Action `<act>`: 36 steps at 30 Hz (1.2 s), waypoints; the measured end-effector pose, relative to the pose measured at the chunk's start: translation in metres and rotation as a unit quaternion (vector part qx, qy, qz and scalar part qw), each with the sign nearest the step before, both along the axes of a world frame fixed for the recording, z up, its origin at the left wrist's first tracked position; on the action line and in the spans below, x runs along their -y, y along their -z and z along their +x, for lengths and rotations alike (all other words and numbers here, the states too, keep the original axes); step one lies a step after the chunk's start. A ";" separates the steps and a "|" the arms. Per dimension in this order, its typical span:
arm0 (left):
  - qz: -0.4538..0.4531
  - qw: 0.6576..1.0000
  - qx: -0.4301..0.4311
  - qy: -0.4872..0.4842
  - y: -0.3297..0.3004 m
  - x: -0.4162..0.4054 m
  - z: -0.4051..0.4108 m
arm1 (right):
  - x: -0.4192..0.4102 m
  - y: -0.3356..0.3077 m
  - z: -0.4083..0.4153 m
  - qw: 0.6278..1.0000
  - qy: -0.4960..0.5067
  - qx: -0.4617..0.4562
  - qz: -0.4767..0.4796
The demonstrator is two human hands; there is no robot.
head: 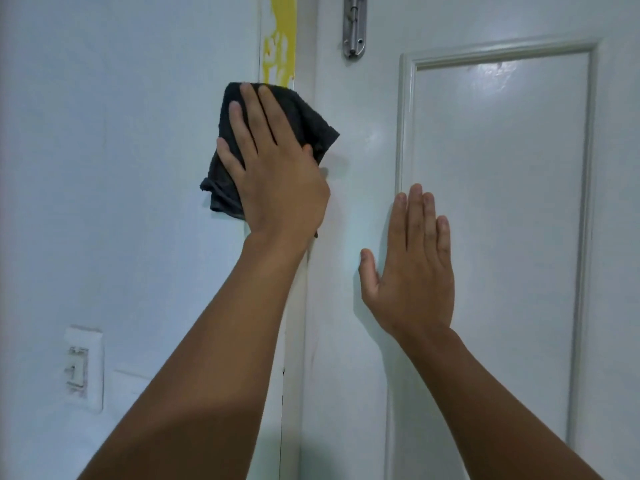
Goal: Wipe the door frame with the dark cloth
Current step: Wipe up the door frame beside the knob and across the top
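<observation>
A folded dark cloth (311, 123) lies flat against the white door frame (294, 306), just under a yellow smear (280, 39) that runs up the frame. My left hand (277, 168) presses on the cloth with fingers spread, covering most of it. My right hand (412, 265) rests flat and bare on the white door (502, 202), fingers together, to the right of and lower than the cloth. The frame behind my left forearm is hidden.
A metal hinge or latch plate (354, 26) is fixed near the door's top edge. A white light switch (81, 368) sits low on the pale wall (121, 168) to the left. The door has a raised panel moulding.
</observation>
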State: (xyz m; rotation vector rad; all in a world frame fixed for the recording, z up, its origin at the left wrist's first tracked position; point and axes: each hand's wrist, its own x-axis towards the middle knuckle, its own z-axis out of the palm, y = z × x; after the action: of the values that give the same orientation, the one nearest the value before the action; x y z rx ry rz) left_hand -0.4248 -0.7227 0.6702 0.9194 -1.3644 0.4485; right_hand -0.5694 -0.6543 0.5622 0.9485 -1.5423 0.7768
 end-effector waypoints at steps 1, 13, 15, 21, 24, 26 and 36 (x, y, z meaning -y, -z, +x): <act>-0.001 1.000 -0.001 0.001 0.006 0.000 0.000 | 0.000 0.000 0.000 1.000 0.000 -0.002 -0.001; 0.013 1.000 0.007 0.002 0.006 -0.004 -0.001 | -0.001 0.000 0.001 1.000 -0.001 -0.003 -0.002; 0.024 1.000 0.002 0.013 -0.023 -0.007 0.000 | -0.001 0.002 0.000 1.000 -0.005 -0.004 -0.003; -0.010 0.995 -0.013 0.102 -0.023 -0.013 0.003 | -0.003 0.001 -0.001 1.000 -0.007 -0.010 0.002; -0.024 0.992 0.032 0.116 0.000 -0.012 0.013 | -0.002 0.000 -0.001 1.000 0.000 -0.009 0.008; -0.045 0.994 0.072 0.068 0.020 -0.008 0.020 | -0.002 -0.001 -0.001 1.000 0.001 -0.007 0.009; -0.031 0.996 0.043 0.074 -0.032 0.000 0.013 | -0.001 0.001 -0.001 1.000 0.000 -0.014 -0.006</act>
State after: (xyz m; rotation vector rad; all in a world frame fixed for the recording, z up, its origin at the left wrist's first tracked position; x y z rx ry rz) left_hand -0.4114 -0.7228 0.7019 0.7493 -1.4764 0.4190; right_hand -0.5708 -0.6533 0.5612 0.9470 -1.5117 0.7677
